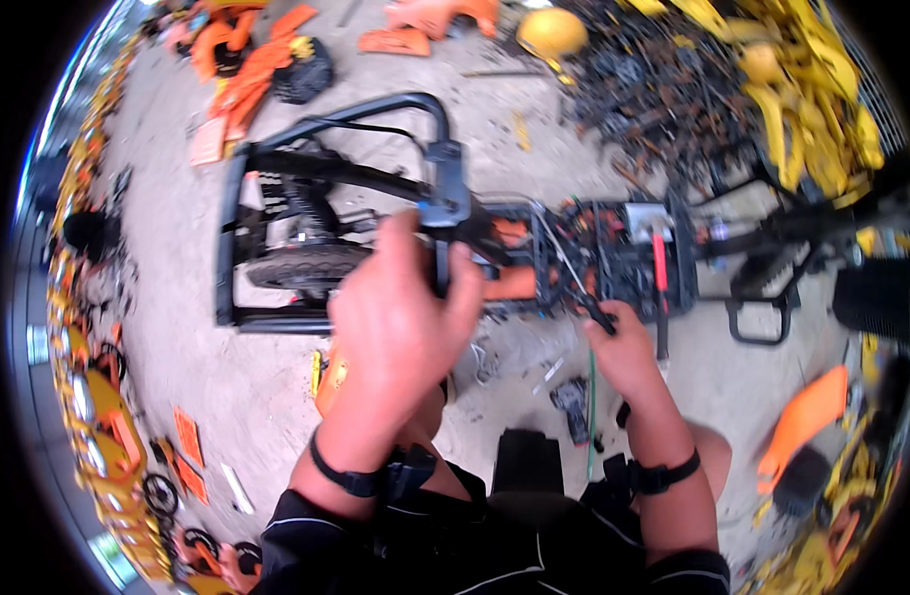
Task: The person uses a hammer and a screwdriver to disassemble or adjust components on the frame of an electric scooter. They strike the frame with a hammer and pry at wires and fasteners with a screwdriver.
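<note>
A black vehicle frame (227, 238) lies across the floor in front of me, with a tyre (306, 268) inside its left end. My left hand (396, 317), blurred, curls its thumb and fingers around a dark upright part of the frame near the middle. My right hand (624, 347) is closed around the black handle of a screwdriver (571, 270). The thin metal shaft slants up and left across the frame's open middle, where wires and orange parts show. A hammer (659, 263) with a red handle rests on the frame to the right of this hand.
A dark cordless tool (572, 409) lies on the floor near my knees. A heap of dark metal parts (663, 109) and yellow panels (802, 109) fills the far right. Orange panels (257, 79) lie far left; a black stool (527, 461) stands close to me.
</note>
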Available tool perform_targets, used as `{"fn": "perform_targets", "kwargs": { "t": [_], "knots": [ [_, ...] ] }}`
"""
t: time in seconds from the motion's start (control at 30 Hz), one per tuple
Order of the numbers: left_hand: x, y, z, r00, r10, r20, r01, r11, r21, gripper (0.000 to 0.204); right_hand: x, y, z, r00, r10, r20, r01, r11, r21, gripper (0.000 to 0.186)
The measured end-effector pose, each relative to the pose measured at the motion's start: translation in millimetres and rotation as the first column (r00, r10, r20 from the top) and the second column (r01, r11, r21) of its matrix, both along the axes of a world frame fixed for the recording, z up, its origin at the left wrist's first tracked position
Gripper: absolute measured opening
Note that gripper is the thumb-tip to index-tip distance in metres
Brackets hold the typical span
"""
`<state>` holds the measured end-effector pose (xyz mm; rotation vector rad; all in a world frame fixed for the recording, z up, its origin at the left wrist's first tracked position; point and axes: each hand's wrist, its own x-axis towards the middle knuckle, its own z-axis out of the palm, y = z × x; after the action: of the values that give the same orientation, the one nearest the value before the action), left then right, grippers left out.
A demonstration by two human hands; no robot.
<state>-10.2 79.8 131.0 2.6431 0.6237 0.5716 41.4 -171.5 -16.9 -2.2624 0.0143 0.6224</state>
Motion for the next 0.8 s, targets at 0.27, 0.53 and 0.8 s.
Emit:
{"fn": "perform_targets", "kwargs": {
  "t": [0.27, 0.53, 0.8],
  "knots": [
    [-1.2, -1.8, -2.1, 0.994, 0.007, 0.107, -0.017, 0.995, 0.093, 0.035, 16.4, 27.7, 28.7, 0.870, -0.235, -0.433, 0.422, 0.809, 0.409, 0.040],
    [-5.6, -12.6, 5.1, 0.992, 0.113, -0.058, -0.109, 0.992, 0.070, 0.035, 19.3, 29.2, 19.4, 0.909, -0.157, -0.385, 0.323, 0.849, 0.417, 0.048],
    [-11.2, -21.0, -0.3, 0.982, 0.090, -0.165, -0.080, 0.995, 0.066, 0.041, 25.2, 30.7, 15.7, 0.923, -0.068, -0.378, 0.251, 0.852, 0.460, 0.053]
  ]
}}
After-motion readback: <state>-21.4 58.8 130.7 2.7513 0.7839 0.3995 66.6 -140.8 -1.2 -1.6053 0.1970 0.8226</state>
